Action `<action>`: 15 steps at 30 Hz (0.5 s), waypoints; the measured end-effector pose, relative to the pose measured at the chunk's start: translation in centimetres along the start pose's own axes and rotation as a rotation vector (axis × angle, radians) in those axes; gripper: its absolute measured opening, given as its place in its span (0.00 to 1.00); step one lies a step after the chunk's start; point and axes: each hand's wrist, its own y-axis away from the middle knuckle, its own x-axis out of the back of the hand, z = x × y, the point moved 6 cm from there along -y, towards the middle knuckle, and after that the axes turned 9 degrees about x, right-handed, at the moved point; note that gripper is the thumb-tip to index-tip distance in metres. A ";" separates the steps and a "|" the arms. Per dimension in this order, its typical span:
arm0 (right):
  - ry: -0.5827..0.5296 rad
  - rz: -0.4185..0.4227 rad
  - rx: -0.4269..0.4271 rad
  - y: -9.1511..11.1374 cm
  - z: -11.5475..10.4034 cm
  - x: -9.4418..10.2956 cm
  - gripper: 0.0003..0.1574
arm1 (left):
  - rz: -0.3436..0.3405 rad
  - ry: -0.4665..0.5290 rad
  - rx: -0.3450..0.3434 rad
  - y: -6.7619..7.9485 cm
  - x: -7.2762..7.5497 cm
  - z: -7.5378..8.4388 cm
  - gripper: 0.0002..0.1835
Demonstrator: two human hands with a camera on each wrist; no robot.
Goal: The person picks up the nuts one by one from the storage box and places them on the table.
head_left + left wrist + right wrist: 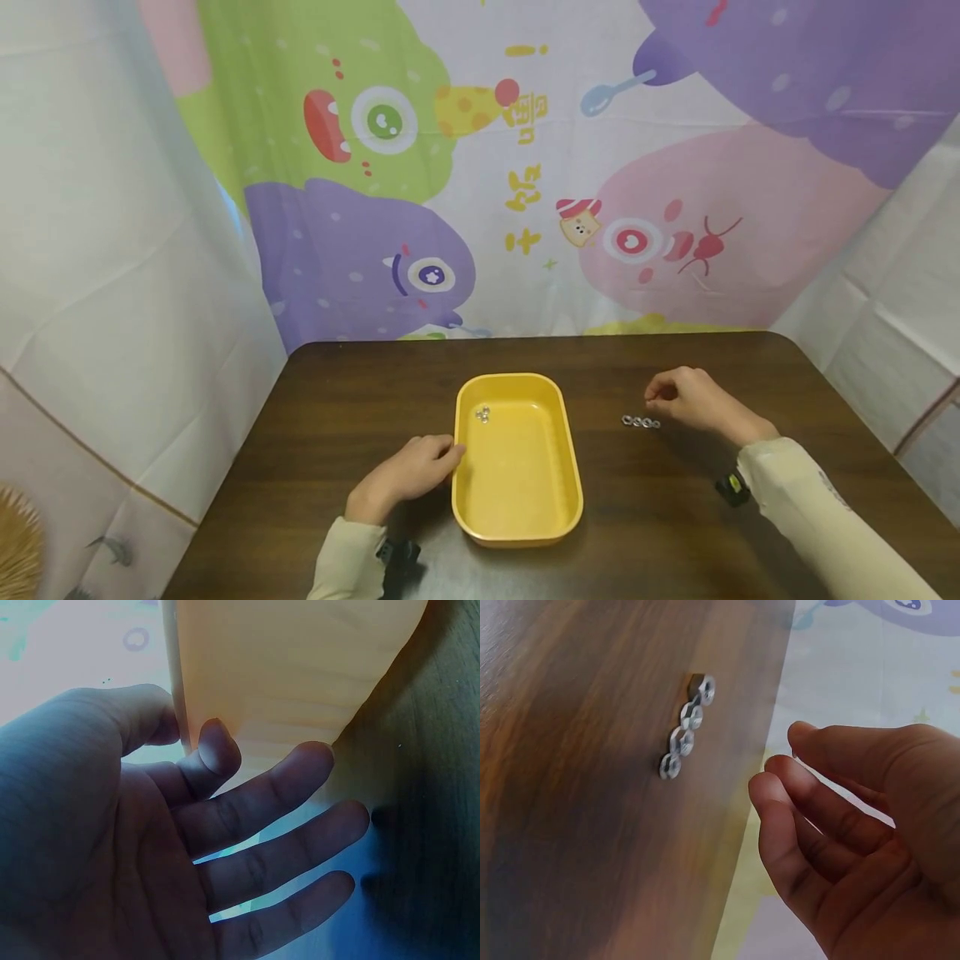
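A yellow tray (517, 492) with rounded corners stands on the dark wooden table. My left hand (412, 471) pinches its left rim, thumb over the edge and bent index finger against the outer wall; the other fingers (300, 840) spread below. Inside the tray, near its far left corner, lies a small cluster of shiny metal nuts (483, 414). Right of the tray, several hex nuts (681, 740) form a short row on the table. Just above the row's right end hovers my right hand (690, 400), fingers bent, with a gap between thumb and fingertips (767, 787).
The brown table (360, 383) extends around the tray and the row of nuts. Behind its far edge hangs a cartoon-printed cloth (525, 292), and pale sheets (112, 208) hang at both sides.
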 end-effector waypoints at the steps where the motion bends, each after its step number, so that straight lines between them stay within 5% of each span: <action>1: 0.004 0.000 -0.001 0.1 0.2 0.0 0.03 | -0.001 0.000 0.000 0.0 0.0 0.0 0.19; 15: -0.020 -0.039 -0.052 1.5 1.8 -1.3 0.03 | -0.002 0.001 0.000 -0.1 -0.1 -0.1 0.19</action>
